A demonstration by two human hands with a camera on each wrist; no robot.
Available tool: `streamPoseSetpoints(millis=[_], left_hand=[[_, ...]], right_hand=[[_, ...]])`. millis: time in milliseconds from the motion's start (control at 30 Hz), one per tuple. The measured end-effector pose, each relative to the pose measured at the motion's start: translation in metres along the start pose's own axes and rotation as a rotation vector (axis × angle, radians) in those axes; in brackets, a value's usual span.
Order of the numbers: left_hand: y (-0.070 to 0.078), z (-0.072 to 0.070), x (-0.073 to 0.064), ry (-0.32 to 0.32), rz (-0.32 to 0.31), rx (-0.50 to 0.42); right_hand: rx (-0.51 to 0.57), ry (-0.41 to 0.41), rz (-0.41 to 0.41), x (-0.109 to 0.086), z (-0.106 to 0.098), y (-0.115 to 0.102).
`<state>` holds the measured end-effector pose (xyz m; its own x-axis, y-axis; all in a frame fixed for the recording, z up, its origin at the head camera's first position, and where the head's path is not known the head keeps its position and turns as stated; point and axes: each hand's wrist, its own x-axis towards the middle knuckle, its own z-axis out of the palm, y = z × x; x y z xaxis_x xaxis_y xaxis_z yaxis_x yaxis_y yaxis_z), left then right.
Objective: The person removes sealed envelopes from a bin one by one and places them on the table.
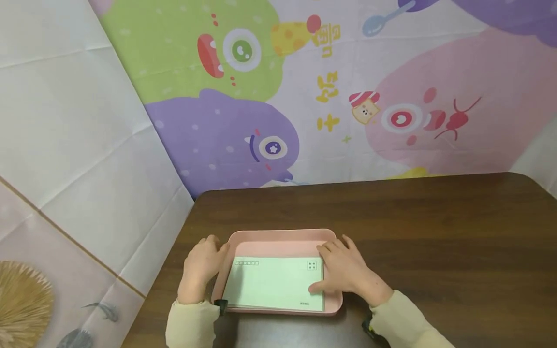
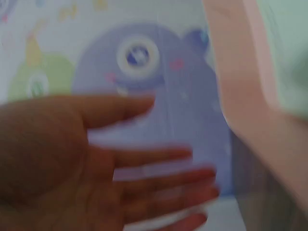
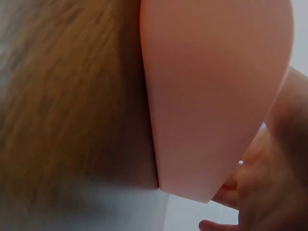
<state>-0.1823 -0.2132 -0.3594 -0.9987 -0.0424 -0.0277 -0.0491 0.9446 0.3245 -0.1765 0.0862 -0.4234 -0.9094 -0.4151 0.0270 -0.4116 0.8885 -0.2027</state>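
Observation:
A pink tray (image 1: 278,237) sits near the front of the table, with a stack of pale green envelopes (image 1: 274,282) lying in it. The top envelope has a row of small boxes at its upper left and a stamp square at its upper right. Beside the tray's left rim is my left hand (image 1: 202,266); in the left wrist view its fingers (image 2: 159,190) are spread apart, with nothing between them. My right hand (image 1: 345,268) reaches over the tray's right rim, its thumb at the stack's right edge. Whether it presses the paper cannot be told.
The dark wooden table (image 1: 435,241) extends to the right and behind the tray. A cloth with cartoon monsters (image 1: 261,121) hangs at the table's far edge. On the left is a pale patterned cloth (image 1: 87,145).

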Motion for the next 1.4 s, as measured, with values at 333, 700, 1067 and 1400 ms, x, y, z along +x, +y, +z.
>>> streamPoseSetpoints(millis=[333,700,1067,1400], left_hand=[[-0.055,0.013,-0.001,-0.291,0.072,-0.203],[-0.06,0.029,-0.001,-0.406,0.096,-0.414],[-0.062,0.042,-0.004,-0.438,0.083,-0.456],[-0.065,0.051,-0.004,-0.364,0.055,-0.421]], right_hand=[[-0.059,-0.025,-0.004,0.004,0.004,-0.002],[0.011,0.055,0.0,0.007,0.003,-0.004],[0.266,0.108,0.019,0.008,0.007,-0.001],[0.346,0.088,0.087,0.014,0.004,-0.001]])
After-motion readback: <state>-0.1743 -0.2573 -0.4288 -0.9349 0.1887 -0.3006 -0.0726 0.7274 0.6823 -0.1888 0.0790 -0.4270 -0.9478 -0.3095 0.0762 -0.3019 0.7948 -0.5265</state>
